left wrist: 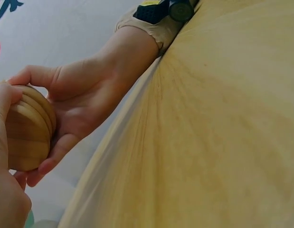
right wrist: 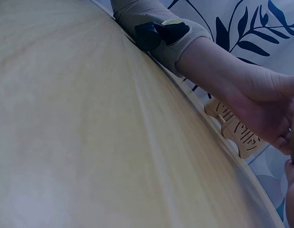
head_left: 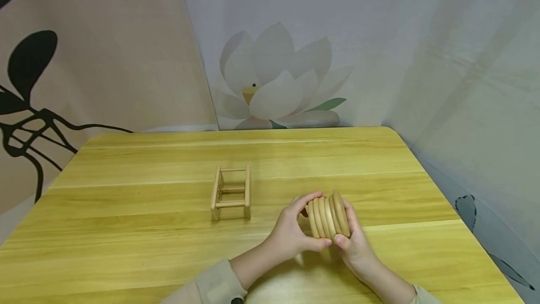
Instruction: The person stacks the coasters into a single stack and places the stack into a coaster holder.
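Observation:
Several round wooden discs, like coasters, are held face to face as a stack (head_left: 322,218) above the right part of the table. My left hand (head_left: 291,229) grips the stack from the left, its thumb along the near edge and its fingers at the far side. From the right, my right hand (head_left: 358,250) holds the same stack, thumb on the near rim. The left wrist view shows the broad face of an end disc (left wrist: 28,135) between both hands. Only a sliver of a disc shows at the edge of the right wrist view.
A small wooden rack (head_left: 247,191) with round rods and cut-out side panels stands on the table left of the hands. The wood-grained table (head_left: 126,229) ends at printed fabric (head_left: 278,74) behind and at the sides.

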### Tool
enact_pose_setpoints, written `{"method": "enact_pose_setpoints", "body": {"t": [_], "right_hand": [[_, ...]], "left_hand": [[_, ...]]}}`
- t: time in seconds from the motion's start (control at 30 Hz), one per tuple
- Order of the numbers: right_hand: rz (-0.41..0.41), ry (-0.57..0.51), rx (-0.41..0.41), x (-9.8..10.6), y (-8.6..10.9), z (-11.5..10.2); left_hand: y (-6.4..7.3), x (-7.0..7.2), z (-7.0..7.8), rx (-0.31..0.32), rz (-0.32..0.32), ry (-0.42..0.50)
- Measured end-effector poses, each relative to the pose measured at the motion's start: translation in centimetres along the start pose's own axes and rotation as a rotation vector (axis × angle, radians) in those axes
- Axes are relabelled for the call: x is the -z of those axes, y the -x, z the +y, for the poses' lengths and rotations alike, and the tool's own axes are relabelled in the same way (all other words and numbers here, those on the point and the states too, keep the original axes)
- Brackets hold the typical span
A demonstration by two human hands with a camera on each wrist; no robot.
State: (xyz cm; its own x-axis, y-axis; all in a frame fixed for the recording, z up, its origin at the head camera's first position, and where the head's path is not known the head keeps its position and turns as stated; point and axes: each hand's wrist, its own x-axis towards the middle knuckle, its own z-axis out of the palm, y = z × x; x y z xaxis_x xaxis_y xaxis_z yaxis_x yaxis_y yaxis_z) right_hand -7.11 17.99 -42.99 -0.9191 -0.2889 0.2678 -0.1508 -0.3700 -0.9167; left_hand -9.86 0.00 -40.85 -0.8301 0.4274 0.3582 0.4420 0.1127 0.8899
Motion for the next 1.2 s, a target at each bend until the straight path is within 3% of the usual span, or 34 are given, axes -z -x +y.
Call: {"method": "enact_pose_setpoints", "body": {"t": [0.4,0.8,1.2], "right_hand": [[-0.047,0.034,0.04,0.16,-0.13,0.29],[-0.011,0.007,0.053,-0.06,-0.12,0.04],[-0.005,0.06,0.087,-0.1,-0.05,-0.05]], "left_hand": [[-0.09,0.46,0.35,0.015,-0.032,-0.012],[-0.15,0.41,0.35,0.007,-0.033,0.008],[-0.14,0.21,0.21,0.002,-0.022,0.028]]}}
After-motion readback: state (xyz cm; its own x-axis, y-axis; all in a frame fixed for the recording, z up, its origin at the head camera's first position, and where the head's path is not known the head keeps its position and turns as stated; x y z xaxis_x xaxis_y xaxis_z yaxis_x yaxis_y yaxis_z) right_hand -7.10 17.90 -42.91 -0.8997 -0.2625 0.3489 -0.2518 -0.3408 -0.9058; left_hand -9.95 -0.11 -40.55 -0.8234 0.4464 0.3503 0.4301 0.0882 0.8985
